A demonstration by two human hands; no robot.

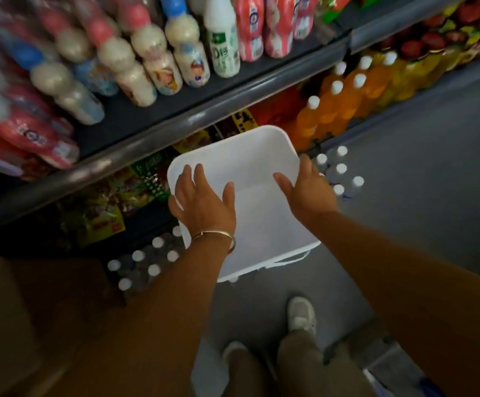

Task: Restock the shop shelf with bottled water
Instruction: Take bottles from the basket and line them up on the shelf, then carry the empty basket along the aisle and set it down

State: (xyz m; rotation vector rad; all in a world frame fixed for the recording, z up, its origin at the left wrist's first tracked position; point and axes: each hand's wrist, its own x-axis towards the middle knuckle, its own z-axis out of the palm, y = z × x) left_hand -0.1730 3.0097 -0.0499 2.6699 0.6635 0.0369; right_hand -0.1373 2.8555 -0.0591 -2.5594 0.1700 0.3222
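At the far left of the frame, a brown cardboard box (1, 305) is sitting in deep shadow, its edges hard to make out. Above it, in the upper left, blurred milky drink bottles (147, 53) are lying tilted on the upper shelf (176, 110), their labels unreadable. Below the shelf lip, dark snack packets (104, 213) are showing only in part. At lower left centre, a pack of water bottles (141, 265) is standing on the floor, only white caps clear, partly hidden behind the left forearm. The left hand (201, 202), a bracelet (213, 236) at its wrist, is resting on the left rim of a white plastic tub (247, 156) with fingers spread wide; I cannot tell whether it is gripping. The right hand (304, 190) is curling its fingers over the tub's right rim, thumb inside. Just right of it, more water bottles (340, 173) are standing on the grey floor (419, 167), bodies barely visible. In the upper right, orange drink bottles (333, 104) are crowding the lower shelf. At the bottom, two shoes (301, 313) are partly cut off by trouser legs.
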